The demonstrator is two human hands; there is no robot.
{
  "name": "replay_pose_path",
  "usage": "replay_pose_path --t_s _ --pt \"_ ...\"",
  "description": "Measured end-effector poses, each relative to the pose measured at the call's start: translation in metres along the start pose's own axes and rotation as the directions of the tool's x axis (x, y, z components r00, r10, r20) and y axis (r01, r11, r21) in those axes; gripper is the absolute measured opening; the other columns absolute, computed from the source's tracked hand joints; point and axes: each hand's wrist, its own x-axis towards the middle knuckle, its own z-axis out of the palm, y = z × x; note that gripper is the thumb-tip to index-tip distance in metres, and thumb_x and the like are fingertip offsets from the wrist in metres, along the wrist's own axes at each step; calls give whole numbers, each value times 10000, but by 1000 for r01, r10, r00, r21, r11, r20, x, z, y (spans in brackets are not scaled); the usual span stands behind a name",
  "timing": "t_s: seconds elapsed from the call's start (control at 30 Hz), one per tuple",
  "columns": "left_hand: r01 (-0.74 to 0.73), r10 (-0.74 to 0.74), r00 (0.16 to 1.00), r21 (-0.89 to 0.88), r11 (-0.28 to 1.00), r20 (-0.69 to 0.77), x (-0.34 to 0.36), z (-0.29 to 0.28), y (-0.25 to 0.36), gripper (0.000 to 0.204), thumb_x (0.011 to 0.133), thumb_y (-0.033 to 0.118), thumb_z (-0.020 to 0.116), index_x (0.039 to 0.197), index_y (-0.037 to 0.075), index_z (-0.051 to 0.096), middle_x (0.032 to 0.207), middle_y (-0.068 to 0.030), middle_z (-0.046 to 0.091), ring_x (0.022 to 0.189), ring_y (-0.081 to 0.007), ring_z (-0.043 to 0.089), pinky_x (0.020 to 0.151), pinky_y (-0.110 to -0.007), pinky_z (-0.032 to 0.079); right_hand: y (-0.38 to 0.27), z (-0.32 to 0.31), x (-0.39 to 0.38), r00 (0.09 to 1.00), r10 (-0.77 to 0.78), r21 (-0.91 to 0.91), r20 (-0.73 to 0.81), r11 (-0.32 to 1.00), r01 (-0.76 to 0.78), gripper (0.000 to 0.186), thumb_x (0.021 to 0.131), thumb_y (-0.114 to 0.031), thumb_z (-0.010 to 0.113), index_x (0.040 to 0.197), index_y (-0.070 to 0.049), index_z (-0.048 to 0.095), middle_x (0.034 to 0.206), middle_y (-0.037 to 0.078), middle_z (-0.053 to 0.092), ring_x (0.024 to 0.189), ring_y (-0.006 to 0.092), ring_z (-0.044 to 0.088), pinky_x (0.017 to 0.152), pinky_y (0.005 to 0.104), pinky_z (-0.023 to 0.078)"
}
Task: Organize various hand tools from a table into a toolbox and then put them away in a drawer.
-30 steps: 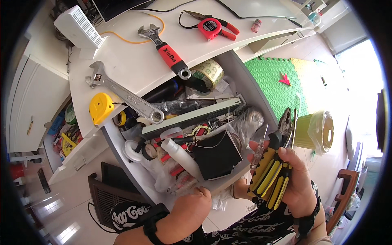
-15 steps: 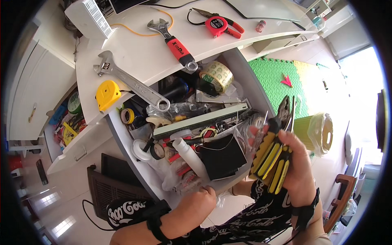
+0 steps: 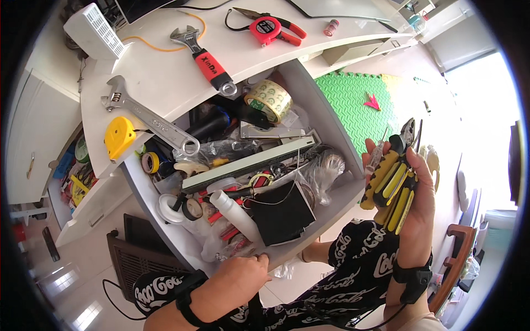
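Note:
My right hand (image 3: 420,190) is closed round a bunch of hand tools, held up just outside the drawer's right side. In the bunch are pliers (image 3: 393,165) with yellow-and-black handles, jaws upward, and a thin screwdriver (image 3: 376,154) with a clear handle. Several more yellow-and-black handles (image 3: 402,212) lie against the palm; their kinds are partly hidden. My left hand (image 3: 243,278) is closed over the front edge of the open drawer (image 3: 298,256). Inside the drawer lie a wide tape roll (image 3: 269,101), a white tube (image 3: 234,215), a black flat piece (image 3: 281,212) and a long pale bar (image 3: 248,164).
The white desktop (image 3: 149,60) bears two adjustable wrenches (image 3: 152,118), a yellow tape measure (image 3: 120,138), a red tape measure (image 3: 265,30) and red-handled pliers (image 3: 290,38). Another open drawer (image 3: 91,212) stands at left. Green foam mat (image 3: 348,105) covers floor at right.
My right hand has carried the tools away from over the drawer's right edge, further right and up. My left hand stays on the drawer front. The whole view has shifted slightly.

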Motion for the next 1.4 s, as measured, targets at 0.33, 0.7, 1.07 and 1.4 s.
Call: replay_pose_path --t_s 0.33,0.7,1.07,1.4 --pt "-17 18 1000 51 999 -16 0 0 2 323 857 297 615 884 -11 520 693 -152 624 665 -307 656 546 -376 519 3 12 -12 1000 0 64 -3 998 0 361 886 -258 564 1140 -1 559 1290 211 508 1137 330 546 920 477 478" --pt "5 4 987 56 998 -164 -2 19 -2 225 779 134 621 889 -48 548 700 -139 635 639 -265 666 522 -332 529 17 21 -5 998 53 -7 25 999 -53 400 896 -270 545 1183 8 526 1339 221 462 1138 347 550 864 487 526" --pt "22 -3 968 75 997 -250 0 32 0 327 694 50 578 975 -118 577 675 -146 633 585 -261 659 460 -350 519 44 31 -4 976 211 -309 47 932 -187 476 815 -248 596 1222 -14 515 1299 216 505 1125 340 556 880 462 511" --pt "106 -92 950 34 994 -300 -3 39 12 360 684 24 592 995 -153 564 726 -206 636 629 -297 655 490 -365 522 80 52 -1 877 479 -580 -29 707 -405 515 724 -128 642 1199 15 505 1252 252 512 1071 339 585 837 436 536"
